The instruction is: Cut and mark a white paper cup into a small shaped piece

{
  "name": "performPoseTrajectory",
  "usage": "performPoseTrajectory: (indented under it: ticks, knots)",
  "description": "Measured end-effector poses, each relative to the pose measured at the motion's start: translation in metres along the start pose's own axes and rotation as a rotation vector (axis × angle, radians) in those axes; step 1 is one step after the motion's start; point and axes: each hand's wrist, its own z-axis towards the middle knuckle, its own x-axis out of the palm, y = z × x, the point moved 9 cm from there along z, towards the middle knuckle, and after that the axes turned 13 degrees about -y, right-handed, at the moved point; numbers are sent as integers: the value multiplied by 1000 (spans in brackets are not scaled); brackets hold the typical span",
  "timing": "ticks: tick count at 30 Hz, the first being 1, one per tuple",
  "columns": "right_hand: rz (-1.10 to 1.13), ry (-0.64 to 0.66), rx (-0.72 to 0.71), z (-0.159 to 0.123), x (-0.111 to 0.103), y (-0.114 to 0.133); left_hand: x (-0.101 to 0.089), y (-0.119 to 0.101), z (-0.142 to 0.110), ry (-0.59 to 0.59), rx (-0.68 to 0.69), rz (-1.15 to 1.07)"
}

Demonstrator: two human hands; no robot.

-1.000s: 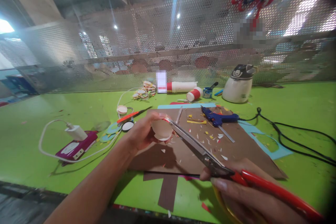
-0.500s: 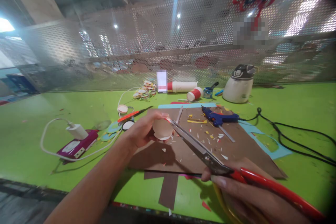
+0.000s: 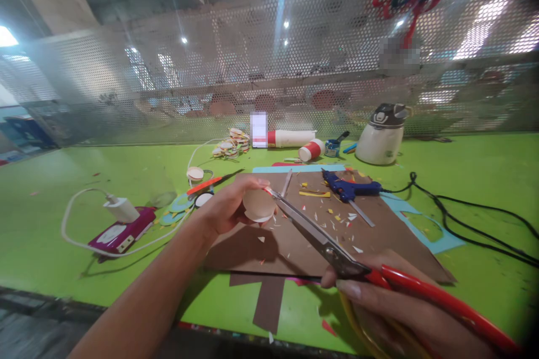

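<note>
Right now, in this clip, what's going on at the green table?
The left hand holds a small round paper cup piece over the brown board. The right hand holds red-handled scissors, their tips at the piece's rim. Paper scraps litter the board, and a blue glue gun lies towards its far right.

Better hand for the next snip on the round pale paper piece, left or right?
Right, probably: the right hand holds the long red-handled metal scissors, tips at the rim of the paper piece. The left hand is occupied gripping it.
</note>
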Motion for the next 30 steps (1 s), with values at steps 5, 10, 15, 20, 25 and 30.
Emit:
performPoseTrajectory:
  ticks: [5, 10, 15, 20, 25, 30]
  knots:
    - [-3, 71, -10, 0, 5, 4, -2, -2, -1, -30, -4, -7]
    - [-212, -122, -120, 0, -15, -2, -26, -9, 9, -257, 75, 50]
    - [-189, -257, -141, -4, -26, 0, -36, -15, 16, -291, 135, -28]
    - [-203, -138, -194, 4, -17, 8, -14, -25, 7, -47, 183, -186]
    - [-188, -201, -296, 7, -17, 29, 2, -31, -5, 164, 285, -278]
    - [-299, -231, -383, 4, -14, 43, 7, -37, -14, 285, 368, -310]
